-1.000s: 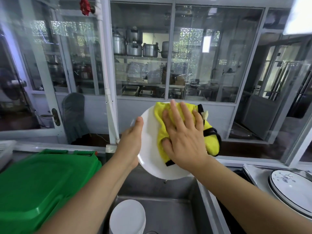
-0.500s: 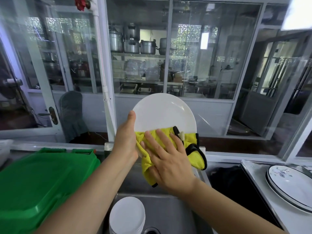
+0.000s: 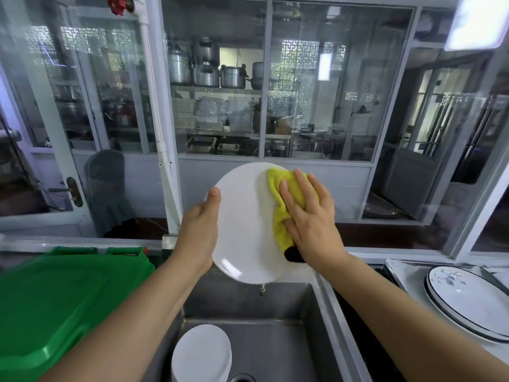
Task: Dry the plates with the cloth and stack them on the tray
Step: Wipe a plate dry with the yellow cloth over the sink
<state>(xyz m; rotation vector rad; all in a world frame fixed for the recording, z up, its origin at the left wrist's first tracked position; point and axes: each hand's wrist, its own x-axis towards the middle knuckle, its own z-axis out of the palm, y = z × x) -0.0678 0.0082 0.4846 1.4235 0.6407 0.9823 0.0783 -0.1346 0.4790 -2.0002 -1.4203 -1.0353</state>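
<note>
A big green plastic lid (image 3: 55, 304) lies left of the stainless steel sink (image 3: 275, 340) — behind the glass partition (image 3: 316, 86), dull metal cooking pots (image 3: 209, 68) crowd a shelf.

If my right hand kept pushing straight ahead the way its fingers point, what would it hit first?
The right hand already presses the yellow cloth flat on the white plate. Sliding up past the rim, it would probably meet the glass window behind, though depth is unclear.

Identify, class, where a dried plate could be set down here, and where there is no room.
Bare steel shows on the sink floor, right of the stacked white plates. The green lid offers a broad top, though it slopes. The tray at right is mostly covered by patterned plates, leaving only a strip along its near-left edge.
</note>
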